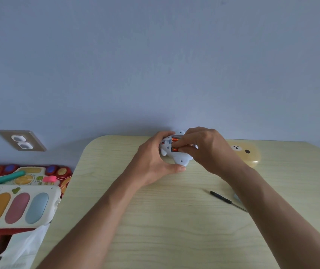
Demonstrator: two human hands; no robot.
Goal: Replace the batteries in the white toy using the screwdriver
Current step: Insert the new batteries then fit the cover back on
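Note:
The white toy lies underside up at the far edge of the pale wooden table, its battery bay uncovered. Orange batteries show inside the bay. My left hand grips the toy from the left, thumb under its near side. My right hand reaches in from the right, and its fingertips pinch an orange battery in the bay. The small black screwdriver lies on the table to the right, partly under my right forearm. A pale cover-like piece lies beside it, mostly hidden.
A yellow bear-face object sits on the table just right of my hands. Left of the table are colourful toys, including a white keyboard toy, and white paper. A wall socket is at the left.

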